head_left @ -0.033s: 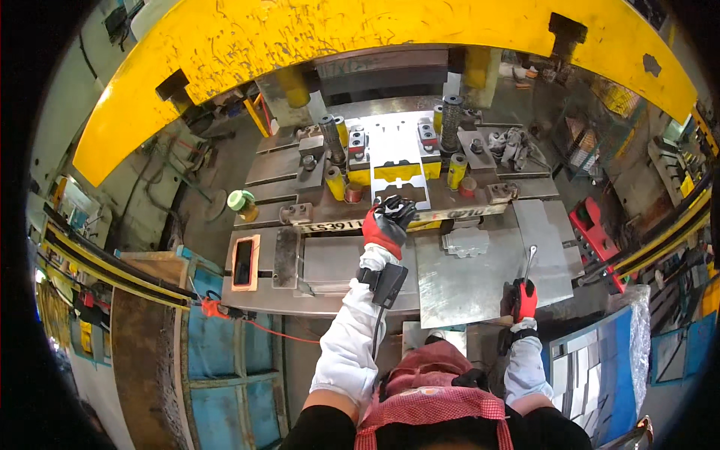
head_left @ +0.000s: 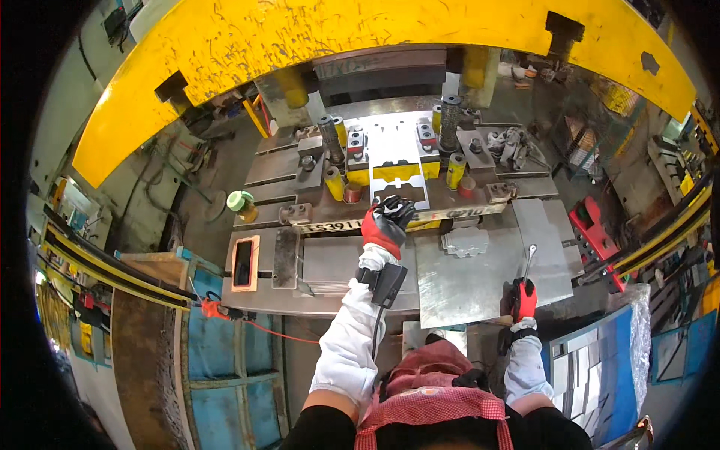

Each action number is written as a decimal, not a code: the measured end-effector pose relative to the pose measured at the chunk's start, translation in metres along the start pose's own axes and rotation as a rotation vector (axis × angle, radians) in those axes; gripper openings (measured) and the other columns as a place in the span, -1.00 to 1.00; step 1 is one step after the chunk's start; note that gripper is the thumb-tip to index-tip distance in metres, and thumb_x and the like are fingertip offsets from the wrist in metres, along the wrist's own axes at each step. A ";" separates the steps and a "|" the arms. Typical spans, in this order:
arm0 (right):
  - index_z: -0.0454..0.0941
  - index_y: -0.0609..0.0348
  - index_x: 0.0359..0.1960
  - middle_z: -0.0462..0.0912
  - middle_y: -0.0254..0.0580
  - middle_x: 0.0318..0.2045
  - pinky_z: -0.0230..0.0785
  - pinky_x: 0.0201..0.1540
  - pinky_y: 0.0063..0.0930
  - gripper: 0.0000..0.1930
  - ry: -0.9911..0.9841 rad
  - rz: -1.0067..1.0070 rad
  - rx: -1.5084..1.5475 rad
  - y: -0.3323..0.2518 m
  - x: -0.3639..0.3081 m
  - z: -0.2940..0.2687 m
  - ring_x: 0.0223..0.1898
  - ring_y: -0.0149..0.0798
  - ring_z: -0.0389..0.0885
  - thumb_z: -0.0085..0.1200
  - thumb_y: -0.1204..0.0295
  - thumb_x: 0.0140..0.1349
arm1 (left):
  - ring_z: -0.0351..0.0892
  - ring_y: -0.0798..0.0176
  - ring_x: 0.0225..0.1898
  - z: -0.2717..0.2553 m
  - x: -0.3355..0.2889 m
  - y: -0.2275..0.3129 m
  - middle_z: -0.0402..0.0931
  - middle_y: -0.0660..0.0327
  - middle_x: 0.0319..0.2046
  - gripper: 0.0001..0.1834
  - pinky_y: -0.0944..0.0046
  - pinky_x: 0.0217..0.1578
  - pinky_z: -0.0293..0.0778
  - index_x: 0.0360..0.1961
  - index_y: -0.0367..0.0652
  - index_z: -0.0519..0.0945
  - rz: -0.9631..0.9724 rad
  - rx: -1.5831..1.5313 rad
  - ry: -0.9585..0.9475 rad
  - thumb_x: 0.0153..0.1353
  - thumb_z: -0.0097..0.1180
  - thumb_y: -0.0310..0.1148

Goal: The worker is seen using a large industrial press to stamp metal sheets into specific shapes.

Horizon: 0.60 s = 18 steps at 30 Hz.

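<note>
My left hand (head_left: 388, 225), in a red and black glove, is closed at the near end of a bright sheet metal strip (head_left: 399, 140). The strip lies on the press die (head_left: 361, 177), and its near part has a shaped cutout. My fingertips cover its near left corner. Lower right, my right hand (head_left: 523, 298), gloved alike, is closed around a slim metal tool (head_left: 531, 259) with a rounded, wrench-like end pointing away from me. That hand is by the edge of a large flat metal sheet (head_left: 457, 289). A small stack of cut metal pieces (head_left: 466, 241) lies on this sheet.
A yellow press beam (head_left: 360, 30) arches over the die. Guide posts (head_left: 450, 124) rise beside the strip. Stacked sheets (head_left: 337, 262), a phone (head_left: 243, 262) and a green-capped bottle (head_left: 241, 202) are left. Grey rags (head_left: 516, 146) and a red foot-switch-like box (head_left: 596, 232) are right.
</note>
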State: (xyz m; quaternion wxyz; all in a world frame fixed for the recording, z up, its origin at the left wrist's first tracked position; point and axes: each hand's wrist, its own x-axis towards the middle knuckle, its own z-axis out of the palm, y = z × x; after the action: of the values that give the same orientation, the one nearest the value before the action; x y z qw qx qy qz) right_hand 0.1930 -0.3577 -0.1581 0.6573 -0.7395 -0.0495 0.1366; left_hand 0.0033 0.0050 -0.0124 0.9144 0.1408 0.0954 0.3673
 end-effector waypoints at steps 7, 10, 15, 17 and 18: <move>0.47 0.20 -0.18 0.53 -0.26 -0.39 0.31 -0.26 -0.47 -0.65 0.010 -0.010 0.007 0.002 0.002 0.000 -0.36 -0.39 0.44 0.16 0.25 0.07 | 0.55 -0.09 -0.18 -0.010 0.009 0.002 0.54 -0.09 -0.25 -0.61 0.00 -0.07 0.46 -0.20 -0.37 0.49 0.004 0.014 -0.008 0.24 -0.23 -0.23; 0.47 0.17 -0.20 0.49 -0.32 -0.46 0.29 -0.37 -0.50 -0.66 0.003 0.052 -0.038 -0.009 -0.001 0.000 -0.45 -0.43 0.41 0.18 0.25 0.07 | 0.52 -0.09 -0.15 -0.002 0.006 -0.003 0.52 -0.05 -0.21 -0.53 -0.01 -0.06 0.44 -0.15 -0.27 0.46 0.050 0.130 0.155 0.29 -0.32 -0.07; 0.46 0.14 -0.21 0.45 -0.35 -0.56 0.18 -0.62 -0.52 -0.68 0.013 -0.065 -0.013 0.001 0.003 0.001 -0.65 -0.45 0.33 0.14 0.21 0.09 | 0.53 -0.10 -0.16 0.002 0.003 -0.004 0.53 -0.09 -0.25 -0.56 0.00 -0.05 0.44 -0.19 -0.38 0.49 0.129 0.178 0.102 0.25 -0.24 -0.17; 0.46 0.13 -0.21 0.44 -0.34 -0.58 0.14 -0.69 -0.52 -0.68 0.039 -0.092 -0.009 0.012 0.006 -0.001 -0.72 -0.44 0.31 0.12 0.19 0.10 | 0.54 -0.09 -0.18 0.002 0.004 -0.005 0.54 -0.07 -0.27 -0.57 0.00 -0.06 0.45 -0.21 -0.37 0.49 0.152 0.199 0.075 0.25 -0.24 -0.18; 0.46 0.12 -0.21 0.44 -0.33 -0.58 0.13 -0.70 -0.51 -0.68 0.043 -0.040 -0.007 0.009 0.004 0.001 -0.73 -0.43 0.30 0.12 0.18 0.10 | 0.54 -0.09 -0.19 0.001 0.002 -0.003 0.54 -0.07 -0.28 -0.57 0.00 -0.07 0.46 -0.22 -0.37 0.49 0.136 0.169 0.088 0.25 -0.24 -0.18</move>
State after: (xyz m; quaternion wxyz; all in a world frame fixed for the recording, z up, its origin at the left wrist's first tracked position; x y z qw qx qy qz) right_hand 0.1960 -0.3567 -0.1680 0.6583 -0.7434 -0.0505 0.1073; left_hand 0.0075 0.0040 -0.0126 0.8671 0.2072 0.1565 0.4251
